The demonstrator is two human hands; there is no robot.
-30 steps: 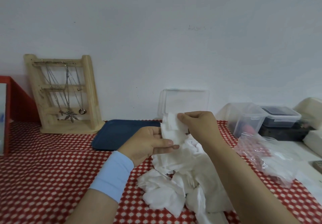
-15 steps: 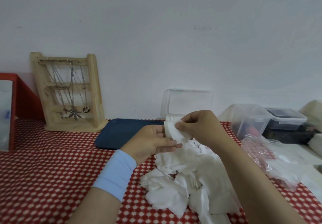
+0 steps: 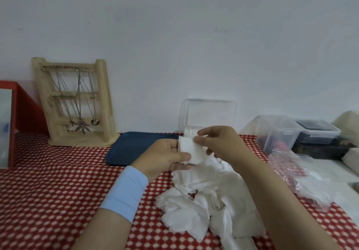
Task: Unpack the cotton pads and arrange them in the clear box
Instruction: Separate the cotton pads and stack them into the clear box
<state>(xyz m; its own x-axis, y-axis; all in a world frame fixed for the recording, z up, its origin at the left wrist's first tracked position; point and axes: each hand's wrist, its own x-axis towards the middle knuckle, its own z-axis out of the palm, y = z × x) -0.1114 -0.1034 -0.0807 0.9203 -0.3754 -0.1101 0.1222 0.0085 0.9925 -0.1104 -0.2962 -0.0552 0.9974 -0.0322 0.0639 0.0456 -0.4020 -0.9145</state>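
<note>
Pinching the cotton pad (image 3: 188, 149) in your left hand (image 3: 161, 157) and right hand (image 3: 220, 145), you could crumple it by squeezing hard.

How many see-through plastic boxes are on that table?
3. One clear box, lid up, stands behind the held cotton pad; an open tub sits further right; a lidded box is beside it. More may hide past the right edge.

Box (image 3: 208, 113) lid up, held pad (image 3: 189, 150) right in front, pile (image 3: 204, 201) further in front, tray (image 3: 136, 148) left, tubs (image 3: 277, 131) and bag (image 3: 303, 174) right, bare cloth (image 3: 48, 181) far left
</note>
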